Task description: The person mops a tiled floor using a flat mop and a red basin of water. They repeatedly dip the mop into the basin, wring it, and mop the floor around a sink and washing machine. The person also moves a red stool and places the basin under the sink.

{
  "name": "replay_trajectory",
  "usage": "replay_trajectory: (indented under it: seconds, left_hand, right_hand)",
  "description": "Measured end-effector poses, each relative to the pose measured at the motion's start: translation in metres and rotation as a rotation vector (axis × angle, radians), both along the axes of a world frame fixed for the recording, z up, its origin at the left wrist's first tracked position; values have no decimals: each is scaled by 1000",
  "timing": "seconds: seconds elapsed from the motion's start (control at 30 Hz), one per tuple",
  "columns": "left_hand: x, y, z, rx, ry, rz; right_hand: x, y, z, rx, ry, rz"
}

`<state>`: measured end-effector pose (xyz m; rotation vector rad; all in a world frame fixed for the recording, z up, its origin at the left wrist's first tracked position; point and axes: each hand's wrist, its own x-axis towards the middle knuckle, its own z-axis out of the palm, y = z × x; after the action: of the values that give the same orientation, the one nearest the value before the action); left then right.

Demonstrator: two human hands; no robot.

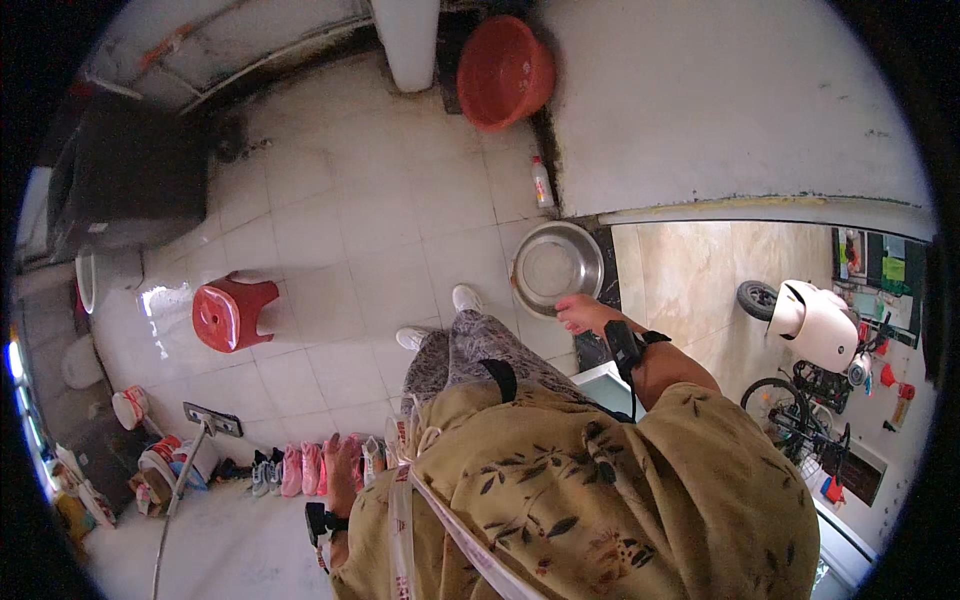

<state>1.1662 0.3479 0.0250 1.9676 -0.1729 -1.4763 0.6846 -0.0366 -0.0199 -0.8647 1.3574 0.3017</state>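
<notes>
My right hand (582, 313) is held out to the right of my legs, its fingers loosely bent and nothing seen in it. Beneath it in the view, a round stainless steel basin (556, 264) rests on the tiled floor by a doorway; whether the fingers touch its rim I cannot tell. My left hand (343, 461) hangs at my side, fingers loosely apart, with no object visible in it. In the view it overlaps a row of shoes (302, 469) along the wall. Both wrists wear a strapped black device.
A red plastic stool (225, 313) stands to the left. A flat mop (212, 422) leans near the shoes. Ahead are a red plastic tub (504, 73) and a white bottle with a red cap (541, 182). Beyond the doorway stand a white scooter (814, 326) and a bicycle (780, 412).
</notes>
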Motion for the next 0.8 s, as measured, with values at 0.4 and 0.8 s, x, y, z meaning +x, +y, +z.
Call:
replay_trajectory:
  seconds: [0.4,0.8]
  left_hand:
    - [-31,-87,28,181,-43,82]
    - [-44,-26,24,186,-787,-73]
  right_hand:
    - [-48,-13,-3,34,39,-265]
    - [53,-103,-17,10,51,52]
